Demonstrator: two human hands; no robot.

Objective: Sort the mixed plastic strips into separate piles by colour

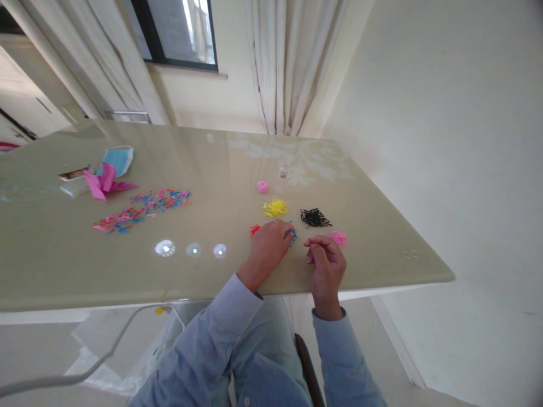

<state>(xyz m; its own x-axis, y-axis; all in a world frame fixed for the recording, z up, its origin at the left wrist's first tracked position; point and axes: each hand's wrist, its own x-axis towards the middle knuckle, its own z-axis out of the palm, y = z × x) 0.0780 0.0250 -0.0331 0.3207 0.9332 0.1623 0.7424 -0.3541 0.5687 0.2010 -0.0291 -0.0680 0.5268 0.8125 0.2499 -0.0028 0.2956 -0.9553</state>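
My left hand [271, 244] rests low over the table, knuckles up, its fingers curled down at a small heap of blue rubber bands [292, 233]. What lies under those fingers is hidden. Red rubber bands [254, 230] peek out on the hand's left side. A short way to the right, my right hand [327, 263] is closed in a pinch, thumb against the forefinger; anything in it is too small to make out. Just behind that hand lies a heap of pink rubber bands [338, 237]. Black rubber bands [314, 217] and yellow rubber bands [275, 208] form separate heaps beyond both hands.
Mixed red, pink and blue bands [139, 210] are strewn on the left of the glossy table [220, 277]. Farther back are a folded pink paper shape [106, 181], a blue mask [120, 161], a pink ring-like piece [262, 187] and a small clear container [284, 169].
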